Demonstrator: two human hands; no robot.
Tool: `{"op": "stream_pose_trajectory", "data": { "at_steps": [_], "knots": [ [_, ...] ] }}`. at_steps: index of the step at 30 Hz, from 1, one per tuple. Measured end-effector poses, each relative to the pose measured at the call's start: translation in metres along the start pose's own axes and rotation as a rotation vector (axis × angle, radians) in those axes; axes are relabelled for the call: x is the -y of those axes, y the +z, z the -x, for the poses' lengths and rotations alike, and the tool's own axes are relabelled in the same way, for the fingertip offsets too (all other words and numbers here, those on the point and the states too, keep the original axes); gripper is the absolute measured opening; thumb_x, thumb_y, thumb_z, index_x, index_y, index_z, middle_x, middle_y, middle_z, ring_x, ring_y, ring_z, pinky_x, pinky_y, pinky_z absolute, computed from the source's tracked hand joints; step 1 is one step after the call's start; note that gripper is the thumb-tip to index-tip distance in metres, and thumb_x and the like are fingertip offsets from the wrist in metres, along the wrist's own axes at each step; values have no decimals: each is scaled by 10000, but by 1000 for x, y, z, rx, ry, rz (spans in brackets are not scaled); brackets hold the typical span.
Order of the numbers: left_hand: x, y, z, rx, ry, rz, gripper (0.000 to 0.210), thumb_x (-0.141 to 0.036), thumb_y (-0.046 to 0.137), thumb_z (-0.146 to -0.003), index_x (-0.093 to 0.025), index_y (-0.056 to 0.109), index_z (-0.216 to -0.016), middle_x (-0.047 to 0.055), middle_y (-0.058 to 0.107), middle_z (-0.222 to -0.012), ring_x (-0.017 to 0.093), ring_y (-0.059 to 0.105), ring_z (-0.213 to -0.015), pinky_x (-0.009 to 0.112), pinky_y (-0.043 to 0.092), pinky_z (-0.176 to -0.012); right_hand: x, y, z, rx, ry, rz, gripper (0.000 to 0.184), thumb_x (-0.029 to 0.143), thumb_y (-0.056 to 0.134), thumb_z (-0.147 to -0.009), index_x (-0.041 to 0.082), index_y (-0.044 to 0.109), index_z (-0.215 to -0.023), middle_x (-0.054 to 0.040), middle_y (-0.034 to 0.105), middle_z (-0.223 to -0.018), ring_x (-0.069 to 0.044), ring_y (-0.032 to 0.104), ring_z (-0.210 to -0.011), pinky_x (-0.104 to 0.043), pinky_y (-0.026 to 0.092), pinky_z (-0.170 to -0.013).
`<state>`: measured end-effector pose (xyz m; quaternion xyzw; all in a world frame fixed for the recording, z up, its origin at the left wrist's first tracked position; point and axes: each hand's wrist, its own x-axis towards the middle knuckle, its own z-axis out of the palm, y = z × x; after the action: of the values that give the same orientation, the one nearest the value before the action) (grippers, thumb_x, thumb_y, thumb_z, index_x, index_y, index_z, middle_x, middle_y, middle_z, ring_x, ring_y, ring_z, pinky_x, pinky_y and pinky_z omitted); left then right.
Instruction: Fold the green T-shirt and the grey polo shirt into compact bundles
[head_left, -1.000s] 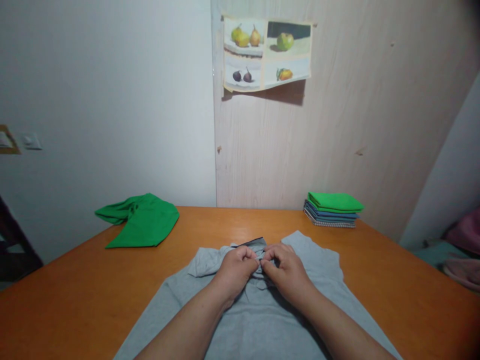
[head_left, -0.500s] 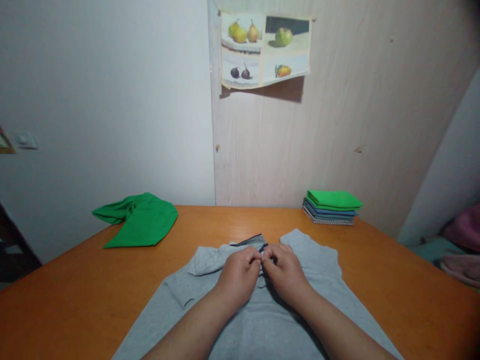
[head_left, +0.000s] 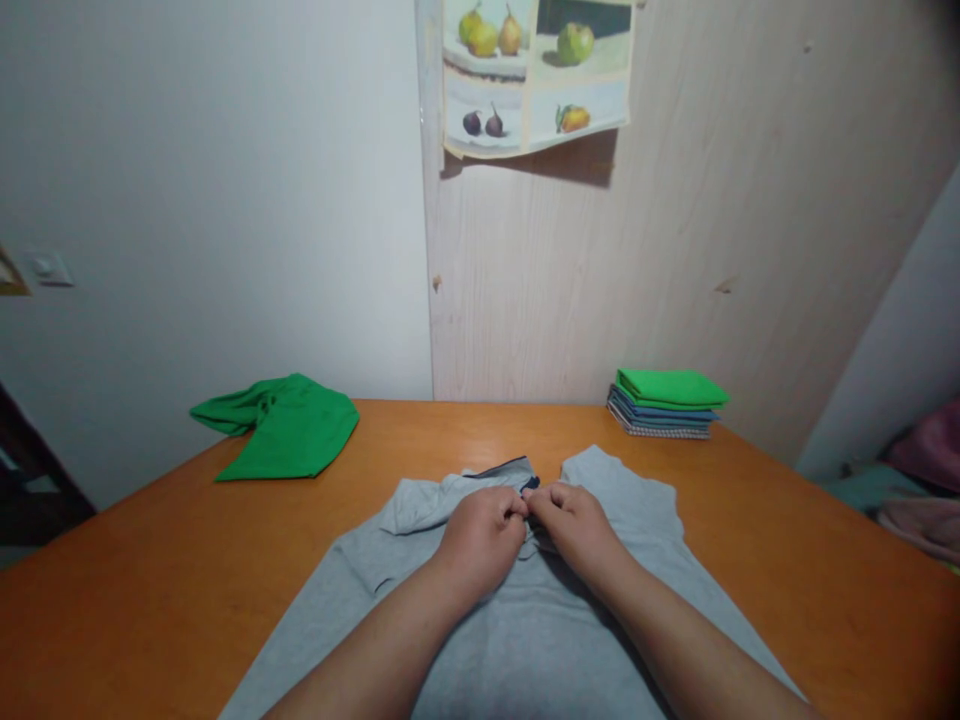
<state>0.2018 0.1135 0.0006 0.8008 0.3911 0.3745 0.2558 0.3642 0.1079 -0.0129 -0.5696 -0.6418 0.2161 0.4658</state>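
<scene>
A grey shirt (head_left: 525, 640) with a dark-edged collar (head_left: 504, 468) lies spread on the table in front of me, its collar end pointing away. My left hand (head_left: 486, 535) is closed, its thumb and fingers pinching the cloth at the front just below the collar. Close against it, my right hand (head_left: 574, 525) pinches the same spot, fingertips meeting those of the left. The small bit of shirt between the fingertips is mostly hidden, so I cannot tell if a button is there. One sleeve (head_left: 420, 505) is rumpled at the left; the right shoulder lies flatter.
A crumpled green garment (head_left: 300, 435) rests at the far left of the orange-brown table (head_left: 172, 560). At the back right stands a stack of folded cloths (head_left: 664, 400), bright green on top. Behind the table are the wall and a fruit picture (head_left: 536, 80). Pinkish fabric (head_left: 926, 520) shows at the right.
The view has tilted slightly, so the background sits a little higher. My right fingers have drawn closer together; both hands stay at the shirt's neckline.
</scene>
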Motion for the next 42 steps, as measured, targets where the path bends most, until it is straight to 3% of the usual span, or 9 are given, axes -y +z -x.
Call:
{"op": "stream_pose_trajectory", "data": {
  "at_steps": [4,10,15,20,24,27,35,39,42],
  "knots": [
    [-1,1,1,17,-14,71,190,-128,513,-727,-206,686,-730,8,682,-744,171,609,-731,258,422,-672,-7,-1,-3,40,89,-83,291,396,587,-772,179,644,-587,7,569,-545,-131,492,-556,-233,329,-514],
    [1,4,-3,-51,-219,481,146,-225,528,-799,-179,625,-897,-23,595,-671,120,522,-576,217,365,-534,4,-6,-1,32,99,-208,292,424,591,-758,160,676,-664,15,546,-530,-116,442,-512,-229,307,-485],
    [0,4,-5,-41,-263,517,199,-207,576,-794,-155,659,-967,-31,594,-674,88,478,-532,198,340,-514,17,-8,2,42,-2,-232,295,434,595,-781,178,666,-652,-45,672,-689,-160,573,-644,-266,429,-615],
    [5,1,-10,-166,-258,627,257,-139,603,-775,-144,668,-1024,85,741,-933,175,681,-860,271,501,-780,8,-11,-2,-166,-55,-102,294,433,561,-825,214,645,-647,-80,739,-902,-224,650,-883,-343,475,-818],
    [11,-4,-14,-201,-269,685,416,-115,619,-790,-150,625,-1204,162,660,-1302,241,622,-1204,370,455,-1030,-2,-18,-6,-297,-51,-13,300,463,542,-845,224,662,-706,-83,736,-996,-255,628,-1009,-399,435,-944],
    [15,-10,-14,-251,-290,549,537,-119,636,-788,-162,579,-1321,161,551,-1448,255,538,-1318,388,382,-1113,-3,-27,-7,-324,7,-78,324,503,540,-846,217,680,-782,-75,729,-981,-252,628,-976,-377,450,-905],
    [49,-42,-20,-353,-270,-41,396,-255,566,-870,-156,644,-1245,147,651,-1302,270,581,-1233,373,408,-1045,-32,-59,-25,-449,117,-42,322,505,580,-801,202,682,-841,-39,689,-807,-208,618,-774,-312,448,-717],
    [58,-56,-19,-219,-348,-426,456,-418,611,-844,-149,661,-1208,176,668,-1254,328,598,-1171,391,422,-961,-65,-70,-33,-332,230,138,403,499,643,-737,176,709,-969,-54,676,-714,-222,625,-671,-314,422,-637],
    [54,-60,-15,-53,-402,-557,434,-546,661,-771,-204,718,-1032,162,713,-1131,364,630,-1062,392,432,-842,-77,-71,-31,-214,236,381,523,533,712,-679,175,703,-1060,-122,723,-865,-258,657,-774,-323,416,-675]
  ]
}}
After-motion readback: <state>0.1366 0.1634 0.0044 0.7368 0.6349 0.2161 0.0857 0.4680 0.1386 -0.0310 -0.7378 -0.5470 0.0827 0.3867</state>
